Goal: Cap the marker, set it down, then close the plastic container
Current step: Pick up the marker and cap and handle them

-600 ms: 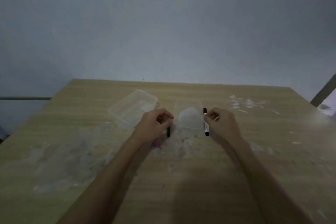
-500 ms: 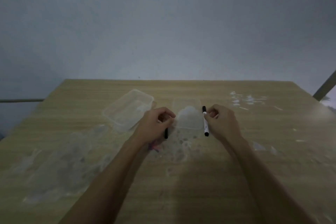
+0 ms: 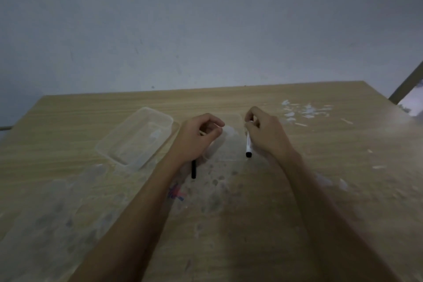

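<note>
A: Since the earlier frame the two hands have drifted a little further apart, and the black cap (image 3: 193,169) now pokes out below the left hand (image 3: 196,137) on the near side instead of beside its fingers.

B: And the marker (image 3: 248,144)?

A: Pinched in the right hand (image 3: 266,131), white barrel pointing back toward the person, dark end nearest. It sits just right of the clear lid (image 3: 225,142) lying flat on the table (image 3: 320,190).

B: So the left hand is curled shut on the cap, the right closed on the marker, and the two parts are not touching?

A: Right, they are well apart, with the lid between them. Capping is not done yet.

B: Where is the plastic container (image 3: 135,138)?

A: Left of the lid, just beside it, open and seemingly empty. The left wrist passes close to its near right corner.

B: What remains, then?

A: By the look of it, everything: bring cap and marker together, lay the marker down, then lift the lid onto the container. Some coloured scribbles (image 3: 175,192) mark the table nearer than the lid.
</note>
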